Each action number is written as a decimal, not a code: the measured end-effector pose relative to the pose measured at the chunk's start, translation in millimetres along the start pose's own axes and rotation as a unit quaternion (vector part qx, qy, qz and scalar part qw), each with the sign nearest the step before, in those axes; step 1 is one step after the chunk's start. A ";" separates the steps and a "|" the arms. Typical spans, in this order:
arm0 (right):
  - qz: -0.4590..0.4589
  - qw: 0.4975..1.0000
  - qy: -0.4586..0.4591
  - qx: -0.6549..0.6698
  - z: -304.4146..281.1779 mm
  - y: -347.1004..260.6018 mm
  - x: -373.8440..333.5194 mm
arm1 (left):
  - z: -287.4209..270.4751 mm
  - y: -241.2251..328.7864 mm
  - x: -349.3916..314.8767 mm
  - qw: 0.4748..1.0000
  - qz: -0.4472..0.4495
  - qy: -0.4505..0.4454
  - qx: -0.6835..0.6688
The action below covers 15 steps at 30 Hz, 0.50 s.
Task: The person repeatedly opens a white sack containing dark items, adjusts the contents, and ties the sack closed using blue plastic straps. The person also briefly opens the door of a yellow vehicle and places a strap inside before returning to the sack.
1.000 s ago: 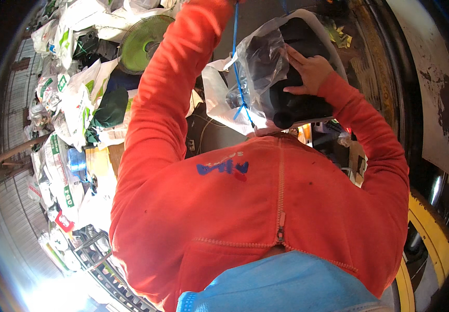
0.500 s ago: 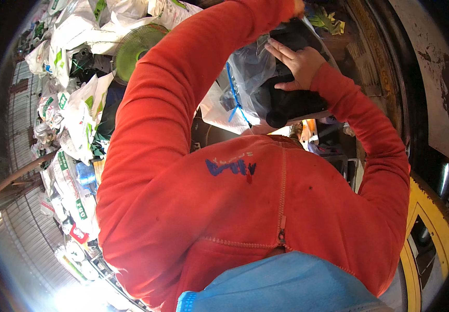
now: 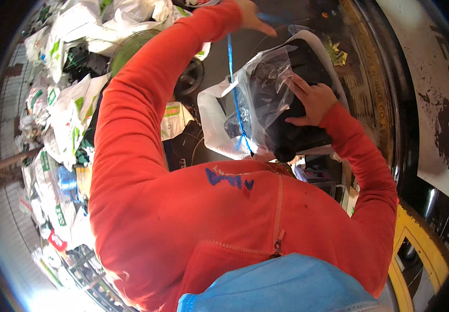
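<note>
Head view, the only one. White sack (image 3: 211,122) below the left hand and under the right, its mouth tipped open around a bulky black load (image 3: 318,67). Clear plastic film (image 3: 271,73) lies crumpled over the load's left part. Blue cord (image 3: 231,65) runs down the sack's left side to a small tied spot near the lower edge.

Right hand (image 3: 315,101) lies on the black load, fingers spread and extended, not closed around anything; fingertips reach the film's edge. Left hand (image 3: 250,18) is raised at the top edge, partly cut off, thumb stretched out. A blurred blue streak shows beside it; cannot tell whether its fingers grip cord.

Handling, my judgement: right palm flat and broad, pressure spread, so the load does not roll in the sack. Film looks thin and slippery; better pinned under the fingers than tugged. Cord wants even tension, clear of the film's folds, since a sideways jerk could drag the sack mouth askew. Green fan (image 3: 131,49) stands close beyond the left forearm; elbow swings best short on that side.
</note>
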State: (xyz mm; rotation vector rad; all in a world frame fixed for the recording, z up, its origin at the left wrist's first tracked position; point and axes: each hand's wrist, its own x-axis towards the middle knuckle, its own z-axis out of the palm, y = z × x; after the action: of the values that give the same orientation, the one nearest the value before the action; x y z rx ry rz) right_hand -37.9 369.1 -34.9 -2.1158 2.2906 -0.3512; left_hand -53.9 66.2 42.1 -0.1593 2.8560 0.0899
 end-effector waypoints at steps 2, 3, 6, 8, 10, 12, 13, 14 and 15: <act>0.022 0.999 -0.034 -0.001 2.9 0.2 2.0 | 6.3 33.7 6.0 0.989 0.066 -0.091 0.099; 0.033 0.998 -0.047 -0.004 3.2 -0.4 2.2 | 12.0 42.9 12.6 0.976 0.098 -0.132 0.146; 0.040 0.998 -0.052 -0.008 -8.0 -4.1 2.6 | 37.2 35.1 30.4 0.967 0.191 -0.070 0.153; 0.050 0.998 -0.048 -0.006 -28.7 -3.9 0.1 | 51.2 17.6 44.4 0.970 0.188 -0.023 0.150; 0.162 0.985 -0.054 0.014 -59.2 0.7 -6.7 | 60.8 0.4 55.0 0.974 0.179 0.010 0.140; 0.394 0.906 -0.101 0.116 -80.1 16.6 -5.4 | 67.9 -10.0 60.7 0.976 0.178 0.012 0.128; 0.301 0.952 -0.051 -0.028 -83.7 26.8 -1.1 | 70.5 -12.4 62.4 0.976 0.178 0.014 0.121; 0.230 0.957 -0.043 -0.173 -81.5 39.1 9.1 | 71.6 -13.5 64.2 0.977 0.180 0.015 0.111; 0.164 0.979 -0.015 -0.123 -72.1 51.8 22.9 | 72.7 -12.7 65.2 0.978 0.182 0.016 0.101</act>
State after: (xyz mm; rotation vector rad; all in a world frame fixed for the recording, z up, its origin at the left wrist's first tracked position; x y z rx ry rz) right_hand -102.1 361.6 30.2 -1.7605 2.7264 -0.0313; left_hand -94.8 52.7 -46.4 0.4069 2.8689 -0.1326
